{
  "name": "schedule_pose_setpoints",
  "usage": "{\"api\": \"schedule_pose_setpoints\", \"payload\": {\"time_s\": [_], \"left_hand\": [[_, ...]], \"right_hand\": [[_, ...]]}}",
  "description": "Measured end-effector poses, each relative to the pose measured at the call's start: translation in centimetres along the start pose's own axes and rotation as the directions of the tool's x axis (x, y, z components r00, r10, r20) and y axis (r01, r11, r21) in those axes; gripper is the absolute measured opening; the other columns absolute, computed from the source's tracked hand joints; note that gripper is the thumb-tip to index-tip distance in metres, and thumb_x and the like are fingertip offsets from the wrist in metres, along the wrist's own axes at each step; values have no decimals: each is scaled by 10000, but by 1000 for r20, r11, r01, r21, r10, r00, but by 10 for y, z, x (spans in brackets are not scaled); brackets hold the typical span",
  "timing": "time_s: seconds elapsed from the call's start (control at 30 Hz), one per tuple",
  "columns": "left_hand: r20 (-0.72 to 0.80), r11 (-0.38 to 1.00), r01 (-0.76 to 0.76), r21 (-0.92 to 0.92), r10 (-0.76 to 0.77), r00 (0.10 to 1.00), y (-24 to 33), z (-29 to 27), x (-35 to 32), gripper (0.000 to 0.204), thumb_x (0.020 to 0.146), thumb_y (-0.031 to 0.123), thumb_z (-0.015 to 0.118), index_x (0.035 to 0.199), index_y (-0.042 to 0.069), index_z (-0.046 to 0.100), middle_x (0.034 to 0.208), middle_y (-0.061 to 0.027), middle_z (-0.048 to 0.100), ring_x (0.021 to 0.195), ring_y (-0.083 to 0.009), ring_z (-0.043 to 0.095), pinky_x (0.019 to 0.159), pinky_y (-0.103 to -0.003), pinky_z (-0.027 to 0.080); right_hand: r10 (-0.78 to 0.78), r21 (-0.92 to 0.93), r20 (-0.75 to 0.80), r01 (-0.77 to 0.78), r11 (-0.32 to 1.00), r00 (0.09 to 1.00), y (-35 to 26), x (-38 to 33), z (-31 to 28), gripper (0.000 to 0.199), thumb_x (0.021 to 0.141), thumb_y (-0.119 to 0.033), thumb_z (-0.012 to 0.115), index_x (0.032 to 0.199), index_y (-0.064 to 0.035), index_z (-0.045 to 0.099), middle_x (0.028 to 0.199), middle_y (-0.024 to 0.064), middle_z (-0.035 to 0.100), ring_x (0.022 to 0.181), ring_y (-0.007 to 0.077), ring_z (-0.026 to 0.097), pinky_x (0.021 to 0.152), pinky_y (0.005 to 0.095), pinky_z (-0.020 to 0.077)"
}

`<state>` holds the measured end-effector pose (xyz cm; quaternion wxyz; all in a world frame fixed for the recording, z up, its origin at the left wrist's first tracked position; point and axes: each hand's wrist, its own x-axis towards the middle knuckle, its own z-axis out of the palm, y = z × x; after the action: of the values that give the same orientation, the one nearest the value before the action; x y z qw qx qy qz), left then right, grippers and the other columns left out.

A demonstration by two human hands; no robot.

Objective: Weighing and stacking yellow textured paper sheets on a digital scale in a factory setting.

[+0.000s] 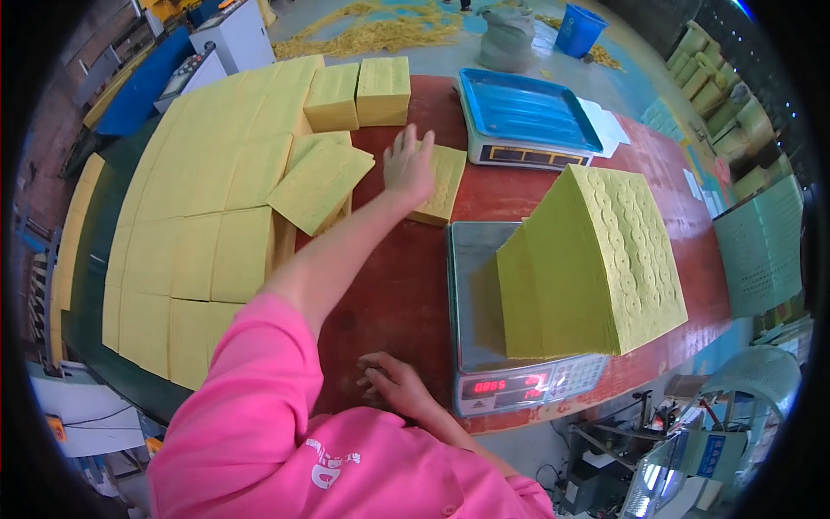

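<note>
My left hand (409, 166) reaches across the table, its fingers spread over the left end of a low stack of yellow paper (443, 183). Whether its palm presses on the stack I cannot tell. Close to my body, my right hand (393, 382) hangs loosely bent at the table's near edge, fingers apart and holding nothing. To its right a digital scale (484, 238) with red lit digits bears a tall block of yellow paper (562, 268), embossed with rows of round patterns on one face. Left of my left hand, a loose yellow paper stack (322, 185) lies askew on other stacks.
Many yellow paper stacks (199, 173) cover the left of the red table (372, 285). Two more stacks (383, 91) stand at the far edge. A second scale with a blue tray (529, 104) sits at the back. Beyond are a blue bin (581, 31) and yellow scraps on the floor.
</note>
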<state>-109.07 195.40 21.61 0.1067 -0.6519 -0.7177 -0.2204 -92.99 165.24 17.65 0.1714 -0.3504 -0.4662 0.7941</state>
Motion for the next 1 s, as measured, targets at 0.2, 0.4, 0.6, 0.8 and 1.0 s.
{"api": "schedule_pose_setpoints", "payload": {"time_s": [0.2,0.4,0.6,0.8,1.0], "left_hand": [[286,993,-97,-72,114,951,-9,27,9,515,975,442,425,1402,155,450,1452,-102,438,1394,-334,329,1080,-615,289],[237,997,-68,-43,76,969,-15,2,-55,515,985,449,421,1423,178,438,1450,-97,448,1402,-320,322,1110,-563,276],[269,998,-46,31,36,962,-5,-56,-157,525,1009,430,404,1459,159,395,1481,-98,417,1407,-326,320,1127,-499,285],[211,995,54,78,-69,975,27,-112,-278,534,979,412,451,1434,133,432,1443,-115,442,1390,-337,332,1128,-512,270],[267,980,192,45,-197,943,68,-159,-363,579,966,407,470,1462,119,396,1502,-136,376,1425,-355,272,1162,-499,213]], "right_hand": [[-32,-36,21,33,999,999,-6,0,4,266,987,-98,504,1231,0,544,1113,102,632,881,149,658,702,282,547],[-68,-108,33,71,992,997,8,0,0,270,965,-75,533,1224,-3,556,1054,93,654,862,140,659,687,279,544],[-428,-504,121,427,751,896,13,-30,-2,246,925,-89,585,1143,23,605,948,96,669,830,146,670,732,290,544],[-29,-265,301,113,958,953,29,-121,-18,252,910,-150,597,1103,6,640,895,129,692,819,183,681,736,321,542],[125,-173,291,-77,982,948,59,-178,-53,289,965,-180,549,1155,25,620,946,98,672,817,159,669,732,293,554]]}}
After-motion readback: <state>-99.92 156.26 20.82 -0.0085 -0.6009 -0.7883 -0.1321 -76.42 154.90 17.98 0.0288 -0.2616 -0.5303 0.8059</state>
